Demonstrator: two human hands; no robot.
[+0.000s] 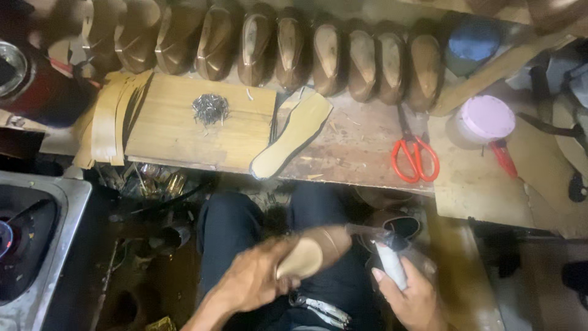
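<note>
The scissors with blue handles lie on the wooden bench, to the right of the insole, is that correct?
Not quite: the head view shows the scissors have red-orange handles, not blue. The rest holds: they lie on the wooden bench, to the right of the insole.

Rough wooden bench (361, 147), glossy orange plastic scissor handles (415, 160)

the shoe (315, 251) is tan with a paler sole. the hammer (392, 266) has a whitish grip. the scissors (415, 158) are bright orange-red, the lid (487, 116) pale lilac, the insole (293, 133) yellowish with a dark edge, the nails (210, 108) grey, the table (361, 147) worn brown wood.
</note>
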